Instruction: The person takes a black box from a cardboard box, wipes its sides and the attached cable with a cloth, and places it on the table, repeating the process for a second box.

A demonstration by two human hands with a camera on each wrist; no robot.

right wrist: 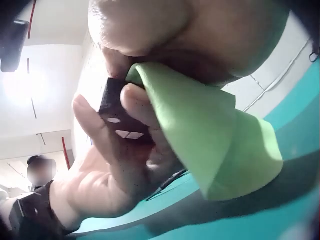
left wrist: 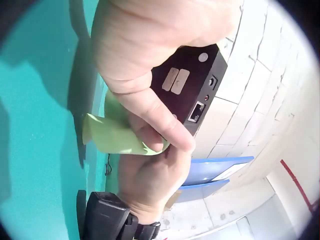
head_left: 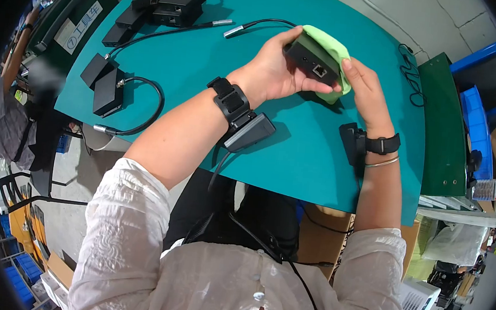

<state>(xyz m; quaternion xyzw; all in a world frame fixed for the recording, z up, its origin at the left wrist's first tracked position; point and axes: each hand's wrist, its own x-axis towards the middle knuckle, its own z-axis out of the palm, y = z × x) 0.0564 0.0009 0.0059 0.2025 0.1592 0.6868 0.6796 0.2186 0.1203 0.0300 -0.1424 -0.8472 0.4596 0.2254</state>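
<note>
Above the table, the left hand point(head_left: 276, 69) grips a black box point(head_left: 312, 59) whose end shows a network port and a small round socket. Two pale stickers are on the face of the box point(left wrist: 172, 90) in the left wrist view. The right hand point(head_left: 366, 94) pinches a light green cloth point(head_left: 335, 47) that lies along the far and right sides of the box. In the right wrist view the cloth point(right wrist: 215, 140) hangs in a fold beside the left hand's fingers. Part of the right hand's fingers is hidden behind the cloth.
Several black boxes point(head_left: 178, 4) with cables stand at the back left of the green table point(head_left: 209, 57); two more point(head_left: 109, 92) lie at the left edge. A thin coiled cable point(head_left: 411, 75) lies at the right. Blue bins point(head_left: 477, 131) stand beyond the right edge.
</note>
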